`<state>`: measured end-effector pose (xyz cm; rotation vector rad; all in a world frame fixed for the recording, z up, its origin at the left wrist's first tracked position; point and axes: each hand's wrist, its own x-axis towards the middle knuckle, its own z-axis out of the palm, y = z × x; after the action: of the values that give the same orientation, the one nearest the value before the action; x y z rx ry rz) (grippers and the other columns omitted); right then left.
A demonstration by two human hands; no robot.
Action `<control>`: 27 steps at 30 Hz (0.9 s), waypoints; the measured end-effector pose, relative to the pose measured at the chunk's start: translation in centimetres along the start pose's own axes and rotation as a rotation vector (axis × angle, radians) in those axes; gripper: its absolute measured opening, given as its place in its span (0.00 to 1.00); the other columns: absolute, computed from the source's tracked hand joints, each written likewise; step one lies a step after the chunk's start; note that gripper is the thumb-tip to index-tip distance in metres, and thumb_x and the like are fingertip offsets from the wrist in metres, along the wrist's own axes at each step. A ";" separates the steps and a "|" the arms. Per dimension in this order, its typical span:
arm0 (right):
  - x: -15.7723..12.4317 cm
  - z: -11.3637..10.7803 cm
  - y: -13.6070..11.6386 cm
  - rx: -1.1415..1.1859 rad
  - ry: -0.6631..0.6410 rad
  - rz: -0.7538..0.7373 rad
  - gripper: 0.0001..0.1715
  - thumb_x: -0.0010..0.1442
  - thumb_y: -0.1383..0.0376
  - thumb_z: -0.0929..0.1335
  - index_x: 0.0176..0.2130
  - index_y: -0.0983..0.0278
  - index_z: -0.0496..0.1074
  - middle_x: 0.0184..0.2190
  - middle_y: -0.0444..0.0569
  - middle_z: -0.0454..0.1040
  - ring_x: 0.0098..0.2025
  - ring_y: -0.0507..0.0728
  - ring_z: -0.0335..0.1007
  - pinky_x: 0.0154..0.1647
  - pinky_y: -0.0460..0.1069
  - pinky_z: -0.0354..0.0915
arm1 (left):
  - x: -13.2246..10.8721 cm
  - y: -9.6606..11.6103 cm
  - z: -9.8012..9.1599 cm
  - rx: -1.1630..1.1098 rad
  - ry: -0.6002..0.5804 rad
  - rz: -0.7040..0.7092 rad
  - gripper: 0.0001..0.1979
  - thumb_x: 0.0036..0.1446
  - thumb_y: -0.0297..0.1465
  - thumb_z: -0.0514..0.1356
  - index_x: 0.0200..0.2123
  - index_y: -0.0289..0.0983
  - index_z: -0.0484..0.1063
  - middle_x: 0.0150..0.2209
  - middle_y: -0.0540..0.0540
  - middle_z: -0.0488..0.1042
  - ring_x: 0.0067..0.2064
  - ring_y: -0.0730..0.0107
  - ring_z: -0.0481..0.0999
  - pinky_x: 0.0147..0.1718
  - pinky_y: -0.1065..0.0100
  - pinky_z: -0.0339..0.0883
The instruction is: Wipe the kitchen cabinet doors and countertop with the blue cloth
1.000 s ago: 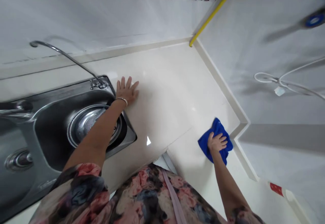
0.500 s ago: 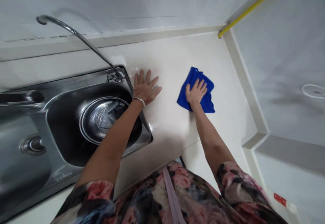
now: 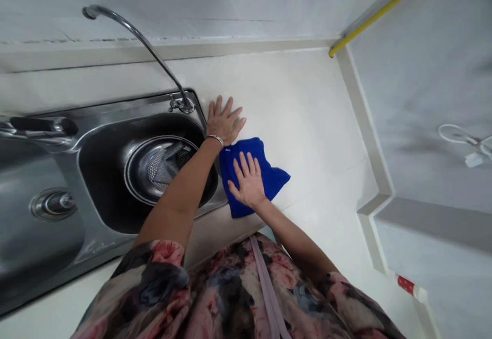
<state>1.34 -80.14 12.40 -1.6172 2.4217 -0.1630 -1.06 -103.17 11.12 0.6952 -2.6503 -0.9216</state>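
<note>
My left hand (image 3: pixel 225 121), with a thin bracelet at the wrist, lies flat with spread fingers on the cream countertop (image 3: pixel 307 113), just beside the rim of the steel sink (image 3: pixel 54 205). My right hand (image 3: pixel 248 180) presses flat on a crumpled blue microfiber cloth (image 3: pixel 274 177). The cloth sits on the countertop, close below my left hand, and its edge reaches the sink rim. My forearms and floral sleeves cover the lower part of the view.
A curved chrome faucet (image 3: pixel 142 41) rises behind the sink bowl, which holds a metal strainer basket (image 3: pixel 154 170). A raised edge runs along the countertop to a wall corner with a yellow strip (image 3: pixel 384 11). A white cable (image 3: pixel 457 136) and a red-banded white bottle (image 3: pixel 407 287) lie to the right.
My right hand has pushed the blue cloth across the countertop towards the sink, up beside my left hand. My left hand has stayed near the sink rim, and the view has shifted slightly.
</note>
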 end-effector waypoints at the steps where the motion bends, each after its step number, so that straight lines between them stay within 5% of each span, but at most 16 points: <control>1: -1.3 0.1 0.1 0.005 -0.015 -0.028 0.42 0.70 0.52 0.64 0.74 0.69 0.57 0.78 0.60 0.43 0.80 0.71 0.27 0.78 0.70 0.36 | 0.0 0.1 0.0 -0.004 0.004 -0.012 0.30 0.71 0.46 0.47 0.67 0.40 0.70 0.77 0.44 0.53 0.79 0.46 0.37 0.75 0.42 0.26; 7: -10.8 0.8 3.9 0.044 -0.050 -0.076 0.39 0.68 0.57 0.65 0.74 0.61 0.60 0.76 0.54 0.53 0.79 0.68 0.40 0.77 0.70 0.45 | 0.2 0.4 -0.1 -0.010 0.009 -0.052 0.27 0.70 0.41 0.47 0.66 0.41 0.71 0.76 0.47 0.54 0.79 0.47 0.39 0.76 0.40 0.28; 13: -22.5 1.8 12.8 -0.048 0.136 0.362 0.38 0.69 0.58 0.60 0.75 0.61 0.57 0.74 0.59 0.57 0.78 0.71 0.47 0.74 0.74 0.53 | 0.3 0.2 0.0 -0.036 0.008 -0.080 0.26 0.70 0.39 0.46 0.65 0.43 0.71 0.76 0.49 0.54 0.79 0.50 0.39 0.76 0.40 0.28; 16: -25.7 1.0 18.6 -0.115 0.232 0.627 0.38 0.70 0.55 0.56 0.73 0.65 0.59 0.73 0.63 0.58 0.77 0.71 0.49 0.72 0.74 0.56 | 0.4 -0.2 0.3 -0.035 0.032 -0.089 0.26 0.71 0.40 0.46 0.64 0.45 0.72 0.76 0.52 0.55 0.79 0.52 0.39 0.77 0.43 0.28; 19: -25.0 -1.0 24.5 -0.153 0.314 1.024 0.39 0.70 0.55 0.54 0.70 0.72 0.64 0.71 0.68 0.61 0.76 0.70 0.53 0.71 0.71 0.57 | 0.5 -0.6 0.5 -0.011 0.055 -0.096 0.27 0.71 0.42 0.44 0.65 0.47 0.71 0.76 0.55 0.55 0.79 0.56 0.39 0.77 0.49 0.28; 22: -21.1 -3.3 29.9 -0.163 0.349 1.354 0.39 0.70 0.55 0.55 0.68 0.77 0.65 0.70 0.75 0.60 0.74 0.72 0.56 0.71 0.71 0.57 | 0.4 -0.5 0.5 0.027 0.063 -0.100 0.28 0.72 0.43 0.42 0.67 0.47 0.69 0.76 0.56 0.54 0.79 0.54 0.40 0.77 0.48 0.29; 27: -11.7 -6.9 36.9 -0.147 0.383 1.584 0.38 0.72 0.56 0.57 0.70 0.77 0.62 0.69 0.84 0.57 0.70 0.79 0.59 0.64 0.79 0.57 | 0.5 -0.1 0.3 0.129 0.040 -0.116 0.30 0.70 0.44 0.44 0.69 0.45 0.66 0.76 0.52 0.54 0.79 0.49 0.40 0.76 0.43 0.32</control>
<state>-29.18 -55.32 12.63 0.6810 3.1925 0.0041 -1.56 -103.36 10.84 0.8957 -2.6767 -0.7614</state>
